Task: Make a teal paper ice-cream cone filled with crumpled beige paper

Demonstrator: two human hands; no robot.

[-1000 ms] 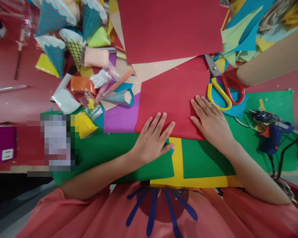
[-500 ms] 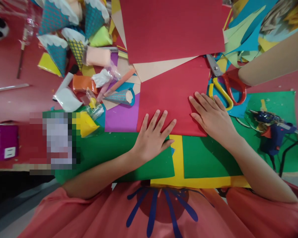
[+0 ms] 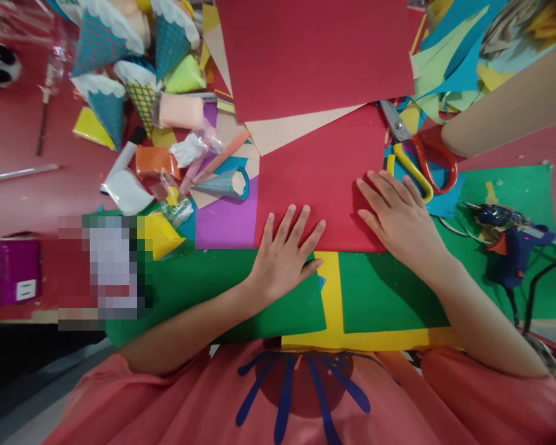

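Note:
My left hand [image 3: 282, 256] lies with its fingers spread over the near left corner of a red sheet [image 3: 324, 179]. Flat on the right part of the same sheet, my right hand [image 3: 398, 213] holds nothing, its fingers a little apart. Scissors [image 3: 419, 154] with a yellow and a red handle rest just beyond my right fingertips. A second red sheet [image 3: 319, 55] overlaps the far edge, with a beige sheet [image 3: 301, 127] showing between the two. Under the left side a purple sheet [image 3: 227, 222] sticks out. Green sheets [image 3: 393, 290] and a yellow sheet [image 3: 331, 303] lie beneath my wrists.
A blue glue gun [image 3: 514, 247] stands at the right. Left of the red sheet are a small paper cone [image 3: 222, 183], an orange clay pack [image 3: 157, 162] and a yellow pack [image 3: 162, 235]. Several decorated cones [image 3: 104, 105] lie farther back. A cardboard tube [image 3: 509, 102] reaches in from the right.
My right hand has shifted very slightly to the right on the red sheet. My left hand stays nearly in place, and the view has moved a little.

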